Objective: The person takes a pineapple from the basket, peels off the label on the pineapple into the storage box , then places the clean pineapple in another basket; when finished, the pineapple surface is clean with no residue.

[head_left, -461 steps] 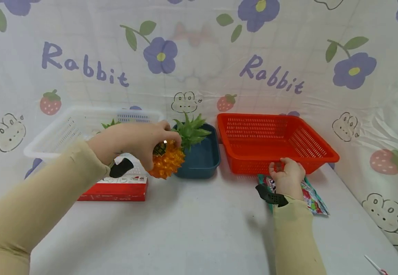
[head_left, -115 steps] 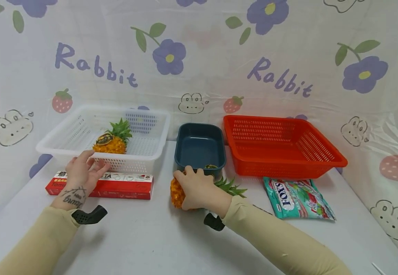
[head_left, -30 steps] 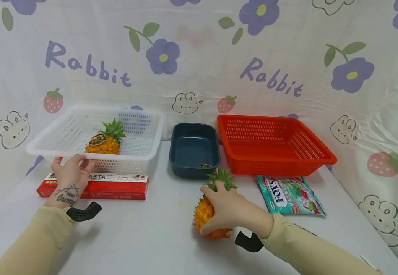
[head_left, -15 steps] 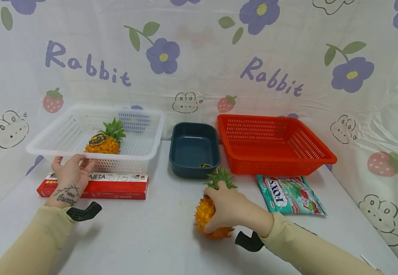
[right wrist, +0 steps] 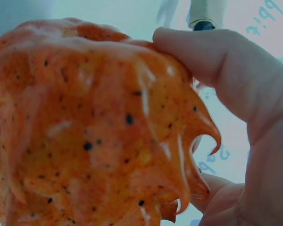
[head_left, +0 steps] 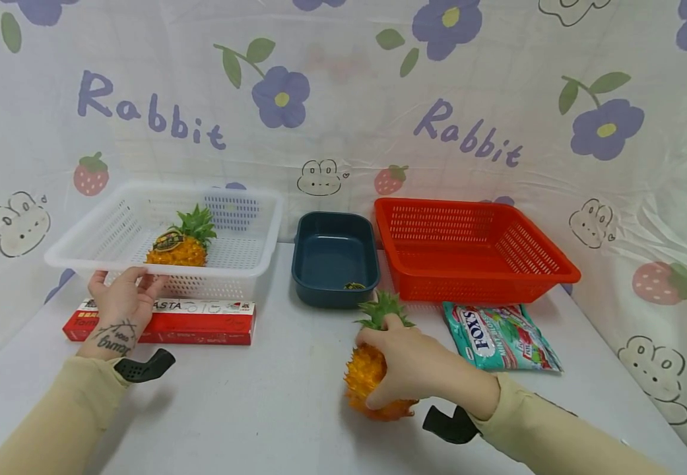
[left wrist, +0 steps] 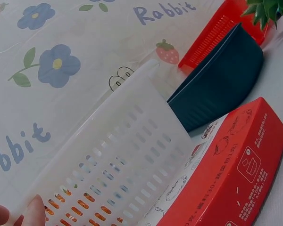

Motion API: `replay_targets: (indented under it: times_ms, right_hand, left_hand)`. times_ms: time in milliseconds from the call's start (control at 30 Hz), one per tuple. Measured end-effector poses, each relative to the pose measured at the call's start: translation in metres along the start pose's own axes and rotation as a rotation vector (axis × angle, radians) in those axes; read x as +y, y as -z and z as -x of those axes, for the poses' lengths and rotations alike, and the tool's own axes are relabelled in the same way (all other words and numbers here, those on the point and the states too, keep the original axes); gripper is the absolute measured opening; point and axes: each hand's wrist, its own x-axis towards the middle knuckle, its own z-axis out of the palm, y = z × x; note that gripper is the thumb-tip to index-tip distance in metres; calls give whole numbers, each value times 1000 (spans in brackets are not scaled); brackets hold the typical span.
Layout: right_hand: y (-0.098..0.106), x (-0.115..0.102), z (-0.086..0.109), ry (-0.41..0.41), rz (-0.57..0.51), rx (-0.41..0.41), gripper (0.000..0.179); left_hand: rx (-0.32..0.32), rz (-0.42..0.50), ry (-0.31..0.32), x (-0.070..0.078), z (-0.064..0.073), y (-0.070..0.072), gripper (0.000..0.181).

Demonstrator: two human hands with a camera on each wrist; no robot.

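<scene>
My right hand (head_left: 411,369) grips a small spiky orange pineapple (head_left: 367,379) round its side, thumb toward me and the green crown pointing to the back. Close up in the right wrist view, the glossy pineapple (right wrist: 85,122) fills the left part and the thumb lies along its upper edge. My left hand (head_left: 123,303) rests at the front rim of the white basket (head_left: 242,270), fingers loosely bent and fingertips right at the rim. Inside that basket lies another pineapple (head_left: 179,252) bearing a black-and-gold label.
Between the baskets stands a dark teal tub (head_left: 307,284) with a small black-and-gold label (head_left: 354,286) in it. A red basket (head_left: 486,287) is at the right, a Fox's candy bag (head_left: 500,336) before it. The red pasta box (head_left: 206,323) lies before the white basket.
Earlier the left hand held a labelled pineapple; now the right hand holds one, and a label lies in the tub. Lately the pineapple shifted slightly right, while the left hand stayed still.
</scene>
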Motion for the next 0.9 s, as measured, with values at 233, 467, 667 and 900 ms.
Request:
replay_targets:
  times_ms: [233,467,667,900]
  right_hand:
    - [21,-8,13,43,-41,18,62]
    - [54,-16,11,93,-48,62,60]
    - [92,-16,-7,97,24,135,63]
    - [134,10,-40,64,45,198,61]
  left_hand:
    - [12,-7,-16,1,0,-1,80]
    - [26,-13,-18,-1,-2,0,80]
    - [15,-11,-19,-1,-1,0,80]
    - [30,-23,-32,-2,-1,0,80]
